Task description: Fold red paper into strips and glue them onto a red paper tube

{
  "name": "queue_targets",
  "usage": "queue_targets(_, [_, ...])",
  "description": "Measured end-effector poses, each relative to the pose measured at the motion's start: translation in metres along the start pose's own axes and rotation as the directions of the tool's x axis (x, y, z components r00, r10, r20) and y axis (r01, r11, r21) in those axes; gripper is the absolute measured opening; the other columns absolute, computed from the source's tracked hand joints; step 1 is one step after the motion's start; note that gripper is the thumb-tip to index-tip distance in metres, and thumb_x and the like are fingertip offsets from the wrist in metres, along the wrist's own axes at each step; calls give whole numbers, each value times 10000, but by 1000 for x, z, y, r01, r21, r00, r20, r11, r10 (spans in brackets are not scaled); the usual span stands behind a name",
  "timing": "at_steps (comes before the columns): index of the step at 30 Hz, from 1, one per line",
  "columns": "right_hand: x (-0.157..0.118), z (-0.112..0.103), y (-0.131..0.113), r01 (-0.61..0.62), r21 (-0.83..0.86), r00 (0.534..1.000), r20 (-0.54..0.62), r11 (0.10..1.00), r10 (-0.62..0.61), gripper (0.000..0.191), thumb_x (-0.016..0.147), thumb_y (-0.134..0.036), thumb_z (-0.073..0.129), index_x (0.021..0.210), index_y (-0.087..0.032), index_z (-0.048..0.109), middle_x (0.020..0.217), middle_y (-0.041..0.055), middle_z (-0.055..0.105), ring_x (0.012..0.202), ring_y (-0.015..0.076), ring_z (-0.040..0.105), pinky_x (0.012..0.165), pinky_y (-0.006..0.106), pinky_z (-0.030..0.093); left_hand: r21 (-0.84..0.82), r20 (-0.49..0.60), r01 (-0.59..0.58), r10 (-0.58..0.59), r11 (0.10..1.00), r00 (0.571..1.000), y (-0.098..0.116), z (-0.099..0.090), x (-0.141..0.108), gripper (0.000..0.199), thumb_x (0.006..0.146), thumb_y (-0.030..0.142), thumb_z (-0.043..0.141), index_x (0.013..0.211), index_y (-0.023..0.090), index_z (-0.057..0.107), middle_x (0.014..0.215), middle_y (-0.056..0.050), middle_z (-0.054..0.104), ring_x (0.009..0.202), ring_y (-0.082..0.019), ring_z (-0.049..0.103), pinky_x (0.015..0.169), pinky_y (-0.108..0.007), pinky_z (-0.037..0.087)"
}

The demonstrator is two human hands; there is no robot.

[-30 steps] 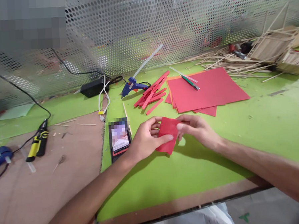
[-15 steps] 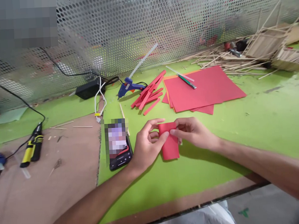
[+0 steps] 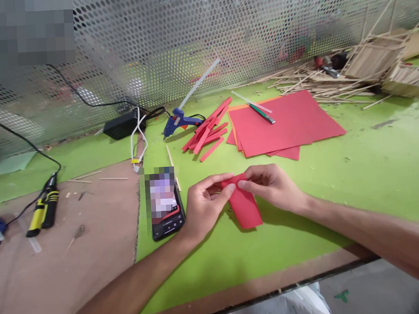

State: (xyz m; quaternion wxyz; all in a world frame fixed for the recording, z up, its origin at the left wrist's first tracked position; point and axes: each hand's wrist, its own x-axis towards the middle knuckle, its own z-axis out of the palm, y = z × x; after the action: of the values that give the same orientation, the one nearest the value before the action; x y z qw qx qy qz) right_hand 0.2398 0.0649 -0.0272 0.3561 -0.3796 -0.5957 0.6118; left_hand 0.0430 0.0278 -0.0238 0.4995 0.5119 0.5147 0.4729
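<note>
Small red paper piece [image 3: 246,210] pinched by its upper end

The left hand [image 3: 205,204] and right hand [image 3: 272,186] are nearly closed, thumbs close together, both gripping the paper's upper end. Its lower part slants over the green bench [image 3: 305,248]; whether it touches is unclear. A phone [image 3: 169,228] lies beside the left hand. Beyond sit a blue glue gun [image 3: 175,121], red strips [image 3: 208,134] and stacked red sheets [image 3: 288,129].
</note>
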Motion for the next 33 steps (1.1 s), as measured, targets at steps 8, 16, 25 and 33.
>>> queue_targets(8, [-2,2,-3,25,11,999,-33,1000,-24,350,869,-504,803,815,-161,756,684,28,713,578,138,624,527,256,505,-19,-30,-38,38,999,999,0,1,-2,267,852,331,856,1079,193,830,956,-51,821,833,-178,775,732,-245,645])
queue_targets(16, [-2,2,-2,14,26,999,-45,1000,-12,349,840,-507,835,832,-165,763,705,38,741,592,150,659,527,257,518,2,-43,-70,70,998,997,2,1,-6,198,852,298,865,1027,208,845,937,-42,830,808,-170,781,719,-232,646])
queue_targets(25, [-2,3,-6,29,76,999,-37,997,-27,359,834,-525,849,818,-172,782,677,35,746,561,147,672,528,260,556,21,-45,-50,51,999,998,1,0,-5,241,831,364,883,1006,203,847,937,-60,833,790,-198,786,694,-272,659])
queue_targets(33, [-3,2,-7,36,84,999,-21,996,-35,340,823,-504,864,823,-170,798,670,32,747,556,149,677,532,261,567,18,-47,-66,67,998,997,1,-1,-6,217,821,336,893,990,207,848,929,-56,832,786,-186,781,701,-254,650])
